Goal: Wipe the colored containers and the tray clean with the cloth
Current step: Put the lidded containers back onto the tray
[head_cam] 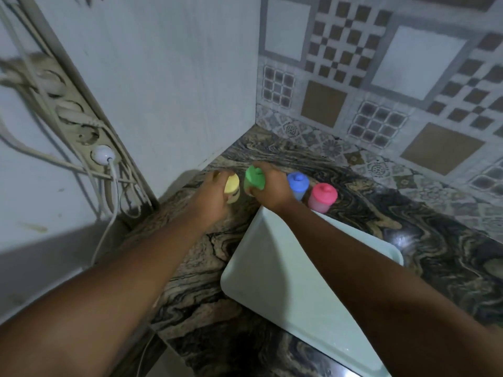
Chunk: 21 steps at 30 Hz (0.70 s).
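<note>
We are gripping two containers at once: our left hand [211,190] is wrapping its fingers around the yellow container [232,187], and our right hand [270,186] is closing over the top of the green container [254,178]. Both are standing on the marbled countertop [449,240], just beyond the far edge of the pale tray [272,281]. The yellow one is sitting off the tray's far left corner, and the green one is sitting just to its right, the two nearly touching. The blue container [298,185] is standing upright next along the tray's far edge, partly hidden behind our right hand, and the pink container [322,197] is standing beside it, farthest right, close against the tray's rim. Our right forearm is crossing over the tray. Beyond the tray, the patterned tile wall [394,91] is rising behind the row. Well to the tray's left, a power strip [76,115] with a white plug [103,154] is hanging on the wall.
</note>
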{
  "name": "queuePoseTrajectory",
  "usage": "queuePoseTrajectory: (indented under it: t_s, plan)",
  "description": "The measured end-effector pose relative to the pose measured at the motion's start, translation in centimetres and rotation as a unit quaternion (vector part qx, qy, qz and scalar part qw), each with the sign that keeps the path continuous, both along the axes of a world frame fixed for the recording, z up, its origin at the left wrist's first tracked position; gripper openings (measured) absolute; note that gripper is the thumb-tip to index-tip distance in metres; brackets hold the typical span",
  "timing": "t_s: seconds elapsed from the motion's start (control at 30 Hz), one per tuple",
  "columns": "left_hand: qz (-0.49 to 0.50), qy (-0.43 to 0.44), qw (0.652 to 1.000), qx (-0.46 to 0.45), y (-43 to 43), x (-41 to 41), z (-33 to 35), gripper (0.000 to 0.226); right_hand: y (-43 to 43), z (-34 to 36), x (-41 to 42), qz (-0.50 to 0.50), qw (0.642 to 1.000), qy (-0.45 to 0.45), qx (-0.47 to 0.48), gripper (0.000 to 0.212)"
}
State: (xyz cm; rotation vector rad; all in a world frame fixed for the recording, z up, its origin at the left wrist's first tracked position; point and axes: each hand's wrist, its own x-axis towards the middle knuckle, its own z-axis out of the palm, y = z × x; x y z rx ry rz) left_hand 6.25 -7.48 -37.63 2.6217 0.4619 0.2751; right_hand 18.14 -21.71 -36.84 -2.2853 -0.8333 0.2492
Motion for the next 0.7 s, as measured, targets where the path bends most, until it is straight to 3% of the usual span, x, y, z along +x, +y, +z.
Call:
queuePoseTrajectory:
  t_s: [0.2,0.4,0.7]
  plan:
    - [-0.029,-0.010,0.999,0.024,-2.2,2.7,3.2,0.058,-4.3,2.8,0.6,-0.071,0.996,-0.030,0.037,0.066]
    - [-0.079,0.020,0.997,0.009,-6.2,4.5,2.8,0.057,-9.6,1.5,-0.4,-0.135,0.990,-0.022,0.019,0.069]
    - [-0.124,0.011,0.992,0.000,-9.0,4.4,0.4,0.050,-12.7,-1.5,-2.4,-0.126,0.992,-0.014,0.020,0.075]
